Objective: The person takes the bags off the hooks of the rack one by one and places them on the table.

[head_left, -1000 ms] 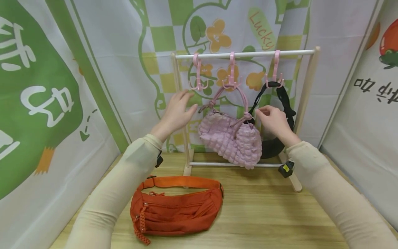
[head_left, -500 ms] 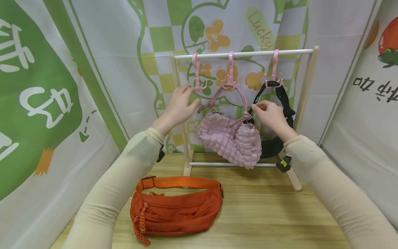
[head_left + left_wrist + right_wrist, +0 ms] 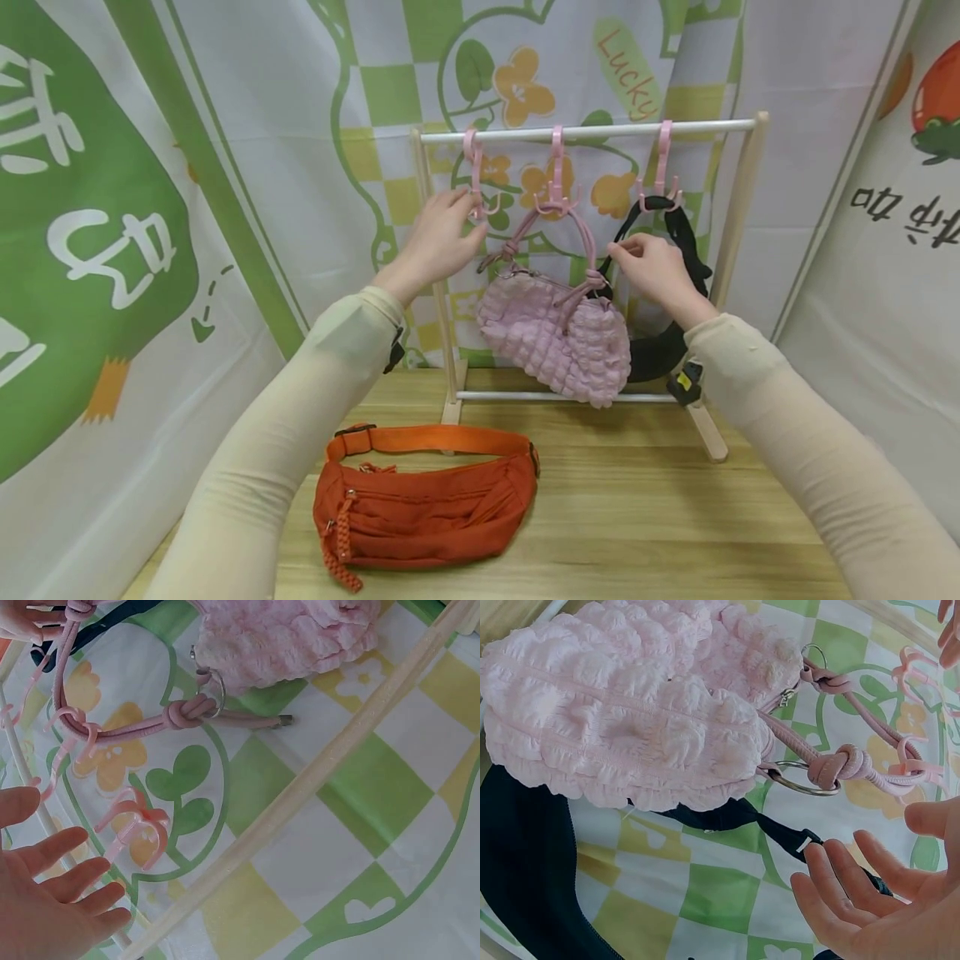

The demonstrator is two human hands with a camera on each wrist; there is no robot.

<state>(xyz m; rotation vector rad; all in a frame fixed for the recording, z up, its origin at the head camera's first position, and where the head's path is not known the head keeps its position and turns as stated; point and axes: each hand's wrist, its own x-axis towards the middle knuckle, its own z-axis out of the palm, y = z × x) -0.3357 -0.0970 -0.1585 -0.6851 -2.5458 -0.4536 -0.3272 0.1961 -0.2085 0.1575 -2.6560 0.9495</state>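
Observation:
A pink puffy handbag [image 3: 555,333] hangs tilted by its knotted cord handle [image 3: 840,766] from the middle pink hook [image 3: 557,171]. My left hand [image 3: 438,237] is up beside the left pink hook [image 3: 476,167], fingers spread; the left wrist view shows nothing in its grasp. On the handbag's other side is my right hand [image 3: 656,271], in front of a black bag [image 3: 660,358] that hangs from the right hook [image 3: 663,162]. In the right wrist view its fingers are loosely bent and hold nothing, with the black strap [image 3: 780,834] passing behind them.
The rack has a metal top rail [image 3: 607,131] and wooden side posts [image 3: 738,208]. An orange waist bag [image 3: 427,512] lies on the wooden table [image 3: 630,517], in front of the rack. Printed cloth walls [image 3: 247,108] enclose the back and sides.
My left hand has risen and moved right to the left hook. My right hand has shifted slightly up and left. The hanging bags and the orange waist bag stay put.

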